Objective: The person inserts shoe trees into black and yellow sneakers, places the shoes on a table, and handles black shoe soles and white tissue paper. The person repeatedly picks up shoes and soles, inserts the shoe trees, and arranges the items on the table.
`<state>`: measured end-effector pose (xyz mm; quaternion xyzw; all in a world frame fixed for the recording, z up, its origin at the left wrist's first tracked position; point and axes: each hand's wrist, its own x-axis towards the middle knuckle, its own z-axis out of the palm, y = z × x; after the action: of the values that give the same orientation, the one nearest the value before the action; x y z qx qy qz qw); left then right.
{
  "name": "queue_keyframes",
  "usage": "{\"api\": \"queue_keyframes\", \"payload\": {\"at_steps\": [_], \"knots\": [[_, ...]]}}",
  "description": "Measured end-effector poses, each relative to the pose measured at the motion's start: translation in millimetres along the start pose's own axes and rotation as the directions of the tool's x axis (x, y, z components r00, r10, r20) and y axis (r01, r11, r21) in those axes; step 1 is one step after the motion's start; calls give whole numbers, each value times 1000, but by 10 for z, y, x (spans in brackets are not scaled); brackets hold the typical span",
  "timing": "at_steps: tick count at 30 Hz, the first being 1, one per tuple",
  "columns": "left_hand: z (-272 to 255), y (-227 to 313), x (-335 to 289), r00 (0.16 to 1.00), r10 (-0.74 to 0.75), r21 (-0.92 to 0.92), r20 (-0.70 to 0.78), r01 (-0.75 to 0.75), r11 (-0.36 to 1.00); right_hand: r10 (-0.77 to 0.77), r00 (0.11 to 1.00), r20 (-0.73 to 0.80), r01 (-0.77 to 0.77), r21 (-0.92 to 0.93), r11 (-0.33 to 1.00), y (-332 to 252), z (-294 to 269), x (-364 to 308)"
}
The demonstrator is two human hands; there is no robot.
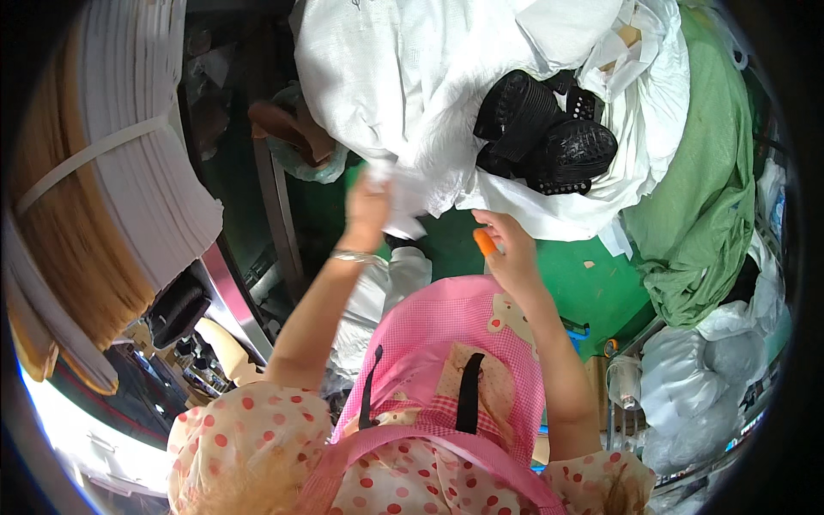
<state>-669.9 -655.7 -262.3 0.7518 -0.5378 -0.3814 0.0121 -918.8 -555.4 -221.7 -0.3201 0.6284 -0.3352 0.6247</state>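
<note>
My left hand (368,209), with a bracelet at the wrist, is smeared by motion. Its fingers are closed on a thin white sheet (408,194), paper or thin cloth. My right hand (510,252) wears an orange finger cover on the thumb. Thumb and fingers are apart, with nothing seen between them; the fingertips are close to the lower edge of a large white sack (403,81). I cannot tell whether they touch it. Several black ribbed and studded pieces (549,137), like shoe parts, lie in the sack's open fold.
Stacked white and brown sheets (137,189), bound by a pale strap, rise at left. Beside a metal post (279,206) is a plastic-lined container (309,154) holding something brown. A green sack (704,172) and clear plastic bags (712,369) stand at right. The floor (592,300) is green.
</note>
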Motion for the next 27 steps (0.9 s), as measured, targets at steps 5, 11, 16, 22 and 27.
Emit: {"api": "queue_keyframes", "payload": {"at_steps": [5,11,16,22,27], "knots": [[-1291,-919,988,801,238,227,-549,-131,965,199,937,-288,-209,-2,978,279,-351,-49],[-1215,-2207,2413,917,330,564,-224,-154,811,-55,824,-563,-218,-406,888,904,-1079,396],[-883,-2027,2327,992,-127,110,2,126,986,235,704,-670,-289,32,957,1236,-1288,768],[-1173,-1155,1628,785,408,413,-466,-215,885,590,681,-434,-116,732,672,1001,-1183,914],[406,701,338,833,552,-165,-27,-548,820,624,645,-442,-239,659,713,924,-1125,1084]]}}
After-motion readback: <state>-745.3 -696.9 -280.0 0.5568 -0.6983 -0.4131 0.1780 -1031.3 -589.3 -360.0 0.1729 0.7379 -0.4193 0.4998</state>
